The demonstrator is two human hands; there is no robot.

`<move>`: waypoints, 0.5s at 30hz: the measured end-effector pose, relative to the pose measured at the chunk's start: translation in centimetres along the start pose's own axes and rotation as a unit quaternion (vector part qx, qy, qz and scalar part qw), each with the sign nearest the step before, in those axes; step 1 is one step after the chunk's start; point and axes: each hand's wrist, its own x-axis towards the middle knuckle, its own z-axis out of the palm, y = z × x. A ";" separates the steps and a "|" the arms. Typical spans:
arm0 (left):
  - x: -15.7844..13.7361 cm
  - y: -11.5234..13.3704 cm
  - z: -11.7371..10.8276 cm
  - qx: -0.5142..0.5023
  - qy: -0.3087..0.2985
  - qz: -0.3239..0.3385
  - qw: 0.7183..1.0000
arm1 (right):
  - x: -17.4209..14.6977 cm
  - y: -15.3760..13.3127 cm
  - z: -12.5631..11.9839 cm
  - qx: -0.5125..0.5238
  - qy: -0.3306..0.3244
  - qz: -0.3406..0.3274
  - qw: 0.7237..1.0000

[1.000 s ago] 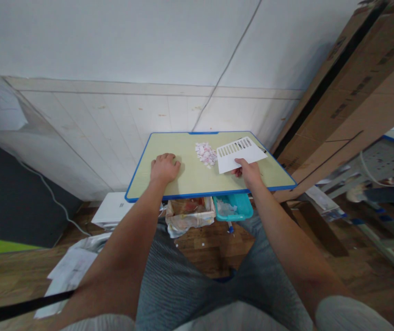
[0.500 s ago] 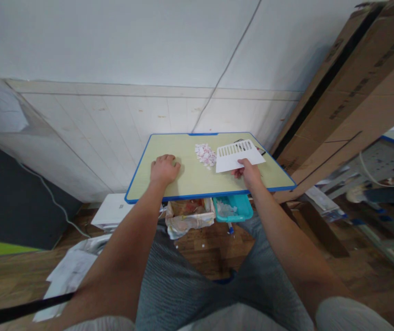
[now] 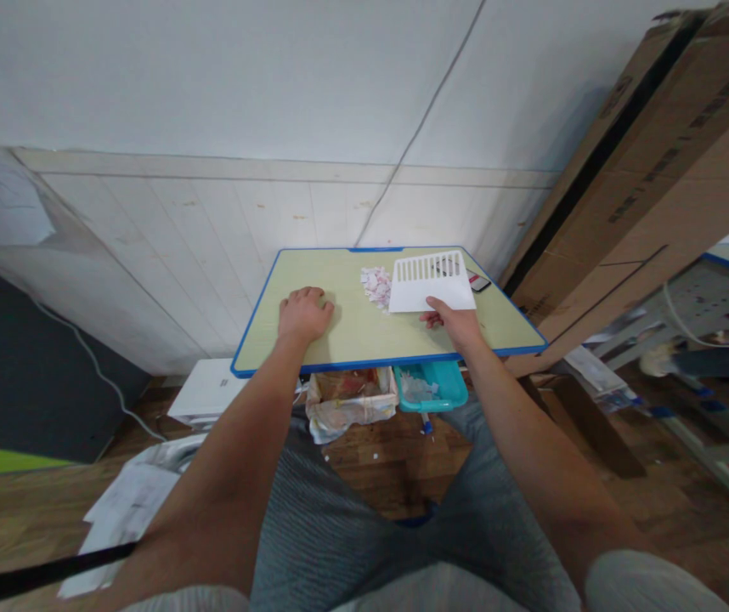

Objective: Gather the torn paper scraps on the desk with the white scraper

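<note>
In the head view, my right hand [image 3: 452, 321] grips the near edge of a white slotted sheet [image 3: 425, 297], thumb on top and fingers curled beneath. A row of long cut-out slots runs along its far side; whether it is paper or plastic I cannot tell. Just left of the sheet, a loose heap of small white and pinkish paper scraps [image 3: 374, 285] lies on the pale table [image 3: 345, 331]. My left hand [image 3: 304, 313] rests palm down on the table's left part, holding nothing, its fingers a little apart. A dark-edged phone-like object [image 3: 478, 280] is partly hidden behind the sheet.
Below the table's blue front edge are a lined bin [image 3: 352, 412] and a turquoise basket [image 3: 449, 401] with clear plastic bits. Tall cardboard boxes [image 3: 645, 153] lean at the right against the wall. A white box [image 3: 211, 387] stands at the lower left.
My right hand has shifted slightly left with the slotted sheet, which has turned straighter and now overlaps the heap's right side. More of the phone-like object shows. My left hand stays put.
</note>
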 end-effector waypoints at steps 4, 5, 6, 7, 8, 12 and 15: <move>0.0 0.0 -0.1 0.004 -0.002 0.006 1.000 | 0.0 -0.4 0.1 0.040 -0.007 0.029 0.999; 0.0 0.0 0.0 0.005 -0.002 0.006 1.000 | 0.0 -0.4 0.1 0.042 -0.014 0.033 0.998; 0.0 0.0 0.0 0.007 -0.002 0.005 1.000 | 0.0 -0.4 0.1 0.043 -0.020 0.035 0.998; 0.1 -0.1 0.1 0.009 -0.001 0.004 1.000 | 0.0 -0.4 0.2 0.041 -0.025 0.036 0.998; 0.1 -0.1 0.1 0.010 -0.001 0.002 1.000 | 0.0 -0.3 0.2 0.039 -0.028 0.036 0.998; 0.2 -0.1 0.2 0.008 0.002 -0.001 1.000 | 0.0 0.0 0.3 0.019 -0.027 0.034 0.999; 0.2 0.0 0.1 0.008 -0.001 0.000 1.000 | 0.2 0.1 0.2 0.009 -0.009 0.030 0.999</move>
